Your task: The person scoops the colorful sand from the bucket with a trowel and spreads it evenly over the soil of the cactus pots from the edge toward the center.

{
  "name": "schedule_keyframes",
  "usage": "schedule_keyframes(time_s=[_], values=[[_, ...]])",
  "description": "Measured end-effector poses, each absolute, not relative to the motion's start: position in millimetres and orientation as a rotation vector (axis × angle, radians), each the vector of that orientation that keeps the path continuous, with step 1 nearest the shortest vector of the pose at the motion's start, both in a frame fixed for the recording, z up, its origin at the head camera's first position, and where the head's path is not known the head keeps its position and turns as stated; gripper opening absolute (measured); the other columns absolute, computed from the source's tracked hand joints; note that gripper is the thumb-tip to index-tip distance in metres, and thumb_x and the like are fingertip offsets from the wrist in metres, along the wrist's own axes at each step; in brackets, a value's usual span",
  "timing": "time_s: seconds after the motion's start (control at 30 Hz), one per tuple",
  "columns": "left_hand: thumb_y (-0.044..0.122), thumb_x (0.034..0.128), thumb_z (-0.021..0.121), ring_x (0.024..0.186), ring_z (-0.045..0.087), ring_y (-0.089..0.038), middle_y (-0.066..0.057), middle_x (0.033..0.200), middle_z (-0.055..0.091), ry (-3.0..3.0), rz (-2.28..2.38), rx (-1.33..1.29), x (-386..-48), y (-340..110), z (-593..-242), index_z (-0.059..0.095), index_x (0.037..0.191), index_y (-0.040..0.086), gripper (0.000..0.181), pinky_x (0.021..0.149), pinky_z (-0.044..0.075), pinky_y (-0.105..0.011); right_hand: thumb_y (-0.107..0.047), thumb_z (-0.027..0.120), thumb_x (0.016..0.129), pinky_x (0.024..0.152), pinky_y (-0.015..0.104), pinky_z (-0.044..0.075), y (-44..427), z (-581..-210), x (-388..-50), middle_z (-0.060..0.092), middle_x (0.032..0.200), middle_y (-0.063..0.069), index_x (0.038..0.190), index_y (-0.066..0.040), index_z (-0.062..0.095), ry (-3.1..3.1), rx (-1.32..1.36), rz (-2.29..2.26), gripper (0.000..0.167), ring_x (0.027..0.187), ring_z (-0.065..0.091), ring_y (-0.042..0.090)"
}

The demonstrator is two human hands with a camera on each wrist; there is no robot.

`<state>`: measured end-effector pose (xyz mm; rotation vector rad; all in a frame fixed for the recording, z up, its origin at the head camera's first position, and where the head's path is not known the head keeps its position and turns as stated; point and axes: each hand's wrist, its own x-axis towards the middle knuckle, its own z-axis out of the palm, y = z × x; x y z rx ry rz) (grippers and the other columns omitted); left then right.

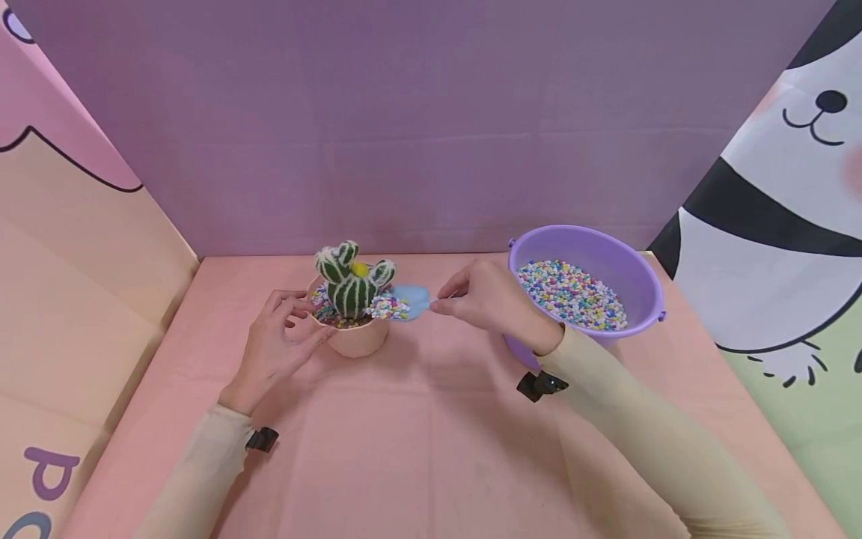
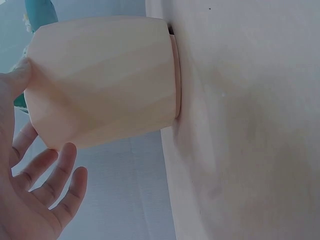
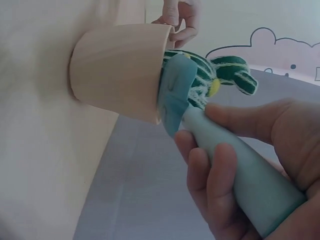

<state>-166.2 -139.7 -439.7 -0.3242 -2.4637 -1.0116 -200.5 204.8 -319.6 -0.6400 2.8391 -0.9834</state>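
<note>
A potted cactus, green with white fuzzy stripes and a yellow flower, stands upright in a pale peach flowerpot. My left hand holds the pot at its rim, thumb on one side and fingers on the other; some fingertips stay off the wall in the left wrist view. A light blue toy shovel is in my right hand, which grips its handle. Colourful small beads lie on the shovel's blade, over the pot's right rim. More beads surround the cactus inside the pot.
To the right stands a purple bucket partly filled with multicoloured beads; my right forearm passes over its near-left side. Pink cloth covers the table. A purple wall closes off the back, with printed panels at both sides.
</note>
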Motion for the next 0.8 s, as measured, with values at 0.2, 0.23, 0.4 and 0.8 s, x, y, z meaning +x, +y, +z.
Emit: schedule_keyframes(time_s=[0.2,0.23,0.4,0.8], values=[[0.025,0.0818,0.093,0.101,0.072,-0.032,-0.014,0.135,0.063,-2.463,-1.013,-0.309,-165.9,-139.4,-441.0,0.073,0.107,0.005,0.038,0.085,0.056,-0.045,-0.033,0.085,0.087,0.067,0.029,0.053,202.3,-313.9,-202.4,0.083,0.089,-0.001,0.095,-0.016,0.087,2.863,-0.617,-0.904,0.019,0.082,0.073,0.015],[0.025,0.0819,0.093,0.101,0.072,-0.032,-0.014,0.135,0.063,-2.464,-1.012,-0.307,-165.9,-139.3,-441.1,0.073,0.107,0.005,0.038,0.085,0.056,-0.045,-0.034,0.086,0.087,0.067,0.029,0.053,201.9,-312.9,-202.6,0.083,0.088,-0.001,0.095,-0.016,0.087,2.865,-0.619,-0.896,0.019,0.081,0.073,0.015],[0.026,0.0822,0.092,0.101,0.072,-0.031,-0.013,0.135,0.063,-2.466,-1.005,-0.3,-165.5,-139.3,-441.0,0.073,0.107,0.005,0.038,0.085,0.056,-0.045,-0.033,0.086,0.086,0.067,0.03,0.054,199.1,-307.0,-204.2,0.082,0.087,-0.002,0.093,-0.016,0.088,2.858,-0.636,-0.867,0.018,0.08,0.074,0.015],[0.027,0.0827,0.092,0.101,0.071,-0.032,-0.014,0.135,0.063,-2.479,-0.992,-0.307,-164.9,-139.2,-439.2,0.073,0.108,0.005,0.039,0.085,0.057,-0.046,-0.034,0.086,0.085,0.084,0.038,0.052,194.3,-300.0,-206.0,0.082,0.084,-0.003,0.093,-0.017,0.087,2.876,-0.614,-0.8,0.019,0.067,0.072,0.013]])
